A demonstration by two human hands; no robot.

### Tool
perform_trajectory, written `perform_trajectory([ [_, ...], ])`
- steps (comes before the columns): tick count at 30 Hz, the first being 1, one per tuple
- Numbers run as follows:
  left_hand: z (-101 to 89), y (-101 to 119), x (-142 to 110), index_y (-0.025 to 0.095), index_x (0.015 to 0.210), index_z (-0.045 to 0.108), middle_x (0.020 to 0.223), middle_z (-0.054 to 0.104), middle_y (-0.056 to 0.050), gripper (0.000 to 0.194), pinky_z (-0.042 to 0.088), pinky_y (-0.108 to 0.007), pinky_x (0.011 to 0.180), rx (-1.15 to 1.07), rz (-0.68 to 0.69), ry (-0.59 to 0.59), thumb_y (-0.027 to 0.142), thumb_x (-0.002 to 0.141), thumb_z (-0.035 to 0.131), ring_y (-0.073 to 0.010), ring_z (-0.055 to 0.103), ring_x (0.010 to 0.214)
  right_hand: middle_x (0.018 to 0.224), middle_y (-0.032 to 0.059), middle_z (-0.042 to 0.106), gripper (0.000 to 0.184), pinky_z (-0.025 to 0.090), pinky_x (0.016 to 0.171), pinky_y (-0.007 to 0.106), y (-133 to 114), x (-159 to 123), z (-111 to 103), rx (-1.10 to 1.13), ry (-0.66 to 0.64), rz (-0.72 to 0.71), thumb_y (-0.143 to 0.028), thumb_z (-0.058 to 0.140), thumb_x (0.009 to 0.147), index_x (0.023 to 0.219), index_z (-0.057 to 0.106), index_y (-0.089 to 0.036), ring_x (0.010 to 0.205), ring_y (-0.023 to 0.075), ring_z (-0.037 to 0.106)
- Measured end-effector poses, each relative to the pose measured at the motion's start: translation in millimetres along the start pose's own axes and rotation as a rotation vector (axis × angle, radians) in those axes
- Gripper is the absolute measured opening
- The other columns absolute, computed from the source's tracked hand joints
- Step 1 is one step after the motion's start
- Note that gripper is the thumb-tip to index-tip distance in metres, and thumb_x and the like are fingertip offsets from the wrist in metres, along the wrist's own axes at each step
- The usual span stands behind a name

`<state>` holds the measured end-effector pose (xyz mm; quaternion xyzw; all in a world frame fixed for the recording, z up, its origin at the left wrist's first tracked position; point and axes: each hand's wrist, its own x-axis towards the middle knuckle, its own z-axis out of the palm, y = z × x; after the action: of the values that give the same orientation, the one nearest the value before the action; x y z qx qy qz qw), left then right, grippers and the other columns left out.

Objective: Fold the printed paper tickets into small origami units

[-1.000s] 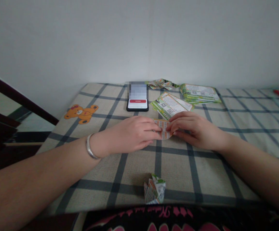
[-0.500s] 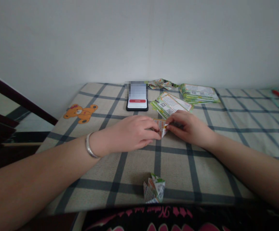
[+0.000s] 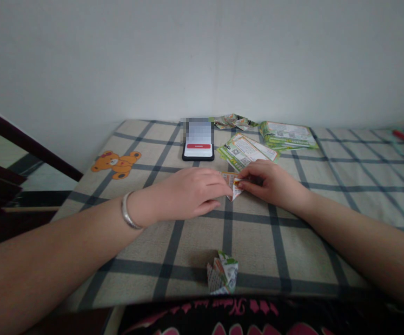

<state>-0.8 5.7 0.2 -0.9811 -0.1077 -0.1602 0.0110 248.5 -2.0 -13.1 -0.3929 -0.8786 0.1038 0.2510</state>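
Note:
Both my hands rest on a checked tablecloth and work a small folded printed paper between them. My left hand, a silver bangle on its wrist, has its fingers curled and pressed onto the paper's left side. The fingertips of my right hand pinch the paper's right edge. Most of the paper is hidden under the fingers. A finished folded paper shape stands near the table's front edge, apart from both hands.
A phone with a lit screen lies behind my hands. Loose printed leaflets and a stack of them lie at the back right, with crumpled scraps by the wall. A bear print marks the cloth at left.
The paper was a wider flat piece a second ago; it is now folded smaller between my fingertips. My right hand has shifted slightly left and back.

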Motion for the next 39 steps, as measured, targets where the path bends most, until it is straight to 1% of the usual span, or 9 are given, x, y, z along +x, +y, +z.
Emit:
perform_trajectory([
  [5, -1.6, 0.5, -0.1, 0.02, 0.122, 0.062, 0.12, 0.064, -0.008, 0.032, 0.052, -0.04, 0.095, 0.042, 0.029, -0.042, 0.022, 0.09, 0.058, -0.0236, 0.059, 0.111, 0.08, 0.0015, 0.068, 0.012, 0.043, 0.065, 0.026, -1.9, -1.2, -0.3, 0.018, 0.013, 0.031, -0.025, 0.066, 0.084, 0.095, 0.068, -0.019, 0.071, 0.0134, 0.059],
  [8, -1.5, 1.1, -0.4, 0.02, 0.125, 0.06, 0.121, 0.063, -0.008, 0.036, 0.052, -0.041, 0.096, 0.059, 0.026, -0.069, 0.023, 0.089, 0.061, -0.024, 0.058, 0.112, 0.078, 0.0001, 0.067, 0.011, 0.043, 0.062, 0.025, -1.2, -2.4, 0.2, 0.032, 0.017, 0.05, -0.025, 0.068, 0.082, 0.092, 0.067, -0.02, 0.069, 0.0128, 0.058],
  [10, -1.0, 1.5, -0.8, 0.021, 0.125, 0.06, 0.12, 0.063, -0.007, 0.036, 0.052, -0.041, 0.095, 0.074, 0.02, -0.071, 0.023, 0.089, 0.061, -0.0241, 0.058, 0.112, 0.077, 0.0002, 0.066, 0.008, 0.043, 0.064, 0.026, 0.0, -2.7, -0.2, 0.023, 0.022, 0.025, -0.025, 0.068, 0.082, 0.087, 0.066, -0.019, 0.07, 0.0132, 0.058],
  [12, -0.6, 1.6, -1.1, 0.021, 0.125, 0.06, 0.12, 0.063, -0.007, 0.036, 0.052, -0.041, 0.096, 0.081, 0.02, -0.073, 0.024, 0.089, 0.06, -0.0242, 0.058, 0.112, 0.077, 0.0011, 0.067, 0.006, 0.043, 0.067, 0.026, 1.0, -2.8, -1.7, 0.018, 0.03, -0.03, -0.024, 0.067, 0.084, 0.085, 0.066, -0.019, 0.073, 0.0137, 0.058],
  [16, -0.6, 1.8, -0.9, 0.02, 0.124, 0.06, 0.119, 0.063, -0.008, 0.036, 0.052, -0.041, 0.095, 0.086, 0.027, -0.062, 0.024, 0.089, 0.061, -0.0243, 0.058, 0.112, 0.083, 0.005, 0.068, 0.013, 0.045, 0.072, 0.029, 1.8, -3.4, -6.6, 0.036, -0.011, -0.15, -0.03, 0.065, 0.087, 0.089, 0.07, -0.018, 0.079, 0.0157, 0.06],
  [18, -1.0, 2.0, -0.4, 0.02, 0.121, 0.062, 0.118, 0.064, -0.007, 0.033, 0.052, -0.04, 0.095, 0.081, 0.032, -0.053, 0.024, 0.088, 0.061, -0.024, 0.058, 0.111, 0.087, 0.0063, 0.068, 0.016, 0.046, 0.074, 0.03, 1.6, -4.4, -8.7, 0.021, -0.028, -0.181, -0.033, 0.066, 0.087, 0.092, 0.071, -0.018, 0.081, 0.0168, 0.06],
  [25, -0.7, 1.9, -0.1, 0.019, 0.122, 0.062, 0.118, 0.064, -0.008, 0.034, 0.052, -0.04, 0.096, 0.058, 0.032, -0.036, 0.022, 0.088, 0.061, -0.0238, 0.058, 0.111, 0.094, 0.0065, 0.069, 0.017, 0.046, 0.074, 0.032, -2.8, -8.1, -11.3, -0.143, -0.039, -0.223, -0.032, 0.061, 0.09, 0.095, 0.073, -0.021, 0.085, 0.0188, 0.061],
  [34, -0.7, 1.8, 0.1, 0.02, 0.121, 0.063, 0.119, 0.063, -0.007, 0.032, 0.051, -0.041, 0.095, 0.018, 0.003, -0.052, 0.023, 0.089, 0.059, -0.0238, 0.058, 0.111, 0.095, 0.0068, 0.07, 0.02, 0.046, 0.075, 0.034, -7.7, -9.2, -10.8, -0.224, -0.022, -0.23, -0.032, 0.057, 0.092, 0.097, 0.073, -0.021, 0.085, 0.0198, 0.061],
  [39, 1.0, 1.5, -0.6, 0.019, 0.121, 0.061, 0.119, 0.063, -0.008, 0.031, 0.051, -0.042, 0.096, 0.037, 0.005, -0.051, 0.025, 0.092, 0.056, -0.0244, 0.058, 0.112, 0.096, 0.0075, 0.07, 0.021, 0.047, 0.076, 0.035, -9.9, -9.4, -10.7, -0.244, -0.031, -0.229, -0.031, 0.056, 0.093, 0.099, 0.073, -0.02, 0.086, 0.0204, 0.061],
])
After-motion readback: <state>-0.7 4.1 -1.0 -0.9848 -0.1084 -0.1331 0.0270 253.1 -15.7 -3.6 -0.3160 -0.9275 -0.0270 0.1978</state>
